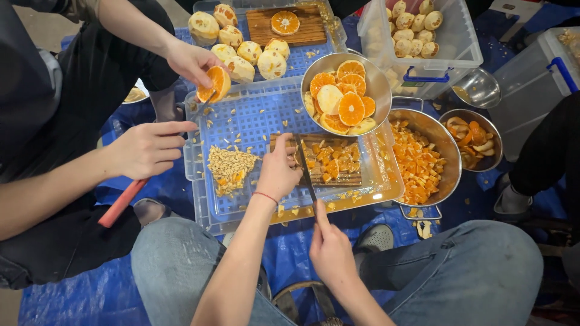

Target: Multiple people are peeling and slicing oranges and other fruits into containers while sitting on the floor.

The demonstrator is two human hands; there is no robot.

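A: Two pairs of hands over one clear plastic tray lid [254,118], which lies on a blue tarp [78,296]. Largest metal item, the steel pot [444,142] at right, holds chopped orange flesh.

B: And the steel bowl [371,75] touching its upper left rim?

A: Orange halves, cut faces up. Behind it, a clear bin [465,42] of peeled oranges.

B: Wearer's work spot?

A: Small wooden cutting board [353,178] on the tray lid, covered with diced orange pieces [329,160]. Left hand [278,172], red cord at the wrist, fingers curled and pressed together on the board's left end. Right hand [329,250] closed round a knife [305,169], forefinger stretched along its spine, blade tip on the board beside the left fingers.

B: Other person?

A: Sits at left, dark clothes. One hand pinches an orange half [215,83] above the tray lid's far left corner; the other wraps a red-handled tool [121,203].

B: Smallest?

A: Heap of pale seeds [229,164] on the tray lid, just left of the wearer's left hand.
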